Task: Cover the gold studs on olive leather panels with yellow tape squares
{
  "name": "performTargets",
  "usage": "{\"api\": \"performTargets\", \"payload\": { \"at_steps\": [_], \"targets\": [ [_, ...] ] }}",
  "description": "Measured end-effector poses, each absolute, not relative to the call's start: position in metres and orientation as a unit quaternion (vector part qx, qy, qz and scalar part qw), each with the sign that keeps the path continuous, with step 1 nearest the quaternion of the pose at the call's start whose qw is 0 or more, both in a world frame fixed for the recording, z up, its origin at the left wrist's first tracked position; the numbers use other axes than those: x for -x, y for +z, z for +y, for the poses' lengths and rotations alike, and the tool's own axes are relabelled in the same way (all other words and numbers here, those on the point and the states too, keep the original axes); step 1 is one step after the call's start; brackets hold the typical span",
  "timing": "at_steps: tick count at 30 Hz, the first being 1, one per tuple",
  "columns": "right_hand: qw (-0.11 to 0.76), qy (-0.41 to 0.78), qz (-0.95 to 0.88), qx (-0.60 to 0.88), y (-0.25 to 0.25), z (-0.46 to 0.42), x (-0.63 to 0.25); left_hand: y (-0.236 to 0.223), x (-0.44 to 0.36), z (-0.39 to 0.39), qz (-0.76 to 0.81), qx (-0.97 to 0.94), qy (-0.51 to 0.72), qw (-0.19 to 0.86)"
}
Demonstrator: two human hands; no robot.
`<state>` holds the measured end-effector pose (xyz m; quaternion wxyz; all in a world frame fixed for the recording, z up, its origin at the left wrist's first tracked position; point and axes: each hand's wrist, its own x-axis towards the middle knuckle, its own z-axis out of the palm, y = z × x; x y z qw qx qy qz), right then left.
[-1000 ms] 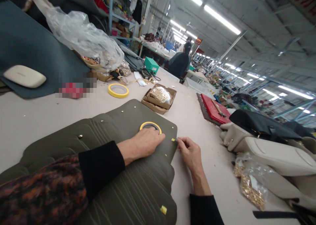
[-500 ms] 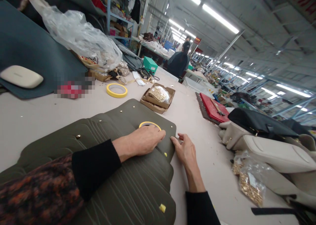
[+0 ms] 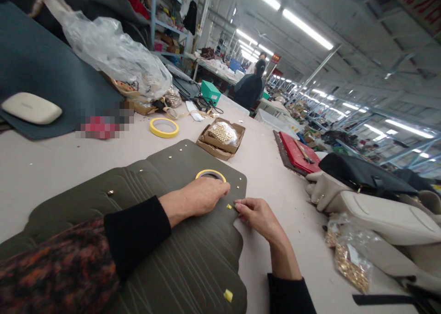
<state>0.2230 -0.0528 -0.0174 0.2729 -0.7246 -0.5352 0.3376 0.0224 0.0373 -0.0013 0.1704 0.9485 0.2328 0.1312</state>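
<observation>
Dark olive, padded sheet pieces (image 3: 165,259) with wavy edges lie on the table in front of me. My left hand (image 3: 196,196) rests on them, its fingers curled over the near side of a roll of yellow tape (image 3: 210,172), whose far rim shows. At the right edge of the pieces, the thumb and fingers of my right hand (image 3: 257,215) pinch together; what is between them is too small to tell. A small yellow tape bit (image 3: 229,206) lies beside those fingertips. Another tape bit (image 3: 228,295) sits lower down. Small metal studs (image 3: 110,192) dot the sheet.
Beyond lie a second yellow tape roll (image 3: 164,128) and a cardboard box (image 3: 220,138) with gold-coloured beads. Right are a red slab (image 3: 296,153) with a hammer, bags (image 3: 386,217) and a plastic pouch of gold metal parts (image 3: 351,263). A person (image 3: 251,86) is farther back.
My right hand has moved slightly left and down along the sheet edge, its fingers closing from a looser spread. More metal studs show near the sheet's far corners. My left hand stays put.
</observation>
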Motion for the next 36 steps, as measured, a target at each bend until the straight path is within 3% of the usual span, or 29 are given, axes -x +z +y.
{"api": "performTargets", "payload": {
  "at_steps": [6,14,20,25,27,30,36],
  "targets": [
    [0.286,0.073,-0.554,0.778,-0.026,-0.046,-0.218,-0.005,-0.027,0.041,0.250,-0.948,0.138,0.142],
    [0.169,-0.048,-0.580,0.796,-0.037,-0.014,-0.219,-0.004,-0.027,0.041,0.266,-0.945,0.110,0.157],
    [0.177,-0.053,-0.562,0.806,-0.031,-0.005,-0.225,-0.002,-0.024,0.039,0.240,-0.948,0.116,0.174],
    [0.409,0.094,-0.533,0.735,-0.018,-0.037,-0.214,0.005,-0.023,0.031,0.208,-0.929,0.204,0.228],
    [0.457,0.172,-0.538,0.687,-0.014,-0.052,-0.208,0.007,-0.022,0.028,0.207,-0.921,0.220,0.247],
    [0.474,0.194,-0.568,0.644,-0.013,-0.068,-0.201,0.007,-0.022,0.024,0.206,-0.917,0.223,0.260],
    [0.428,0.107,-0.660,0.608,-0.009,-0.070,-0.194,0.006,-0.020,0.021,0.230,-0.921,0.189,0.251]
  ]
}}
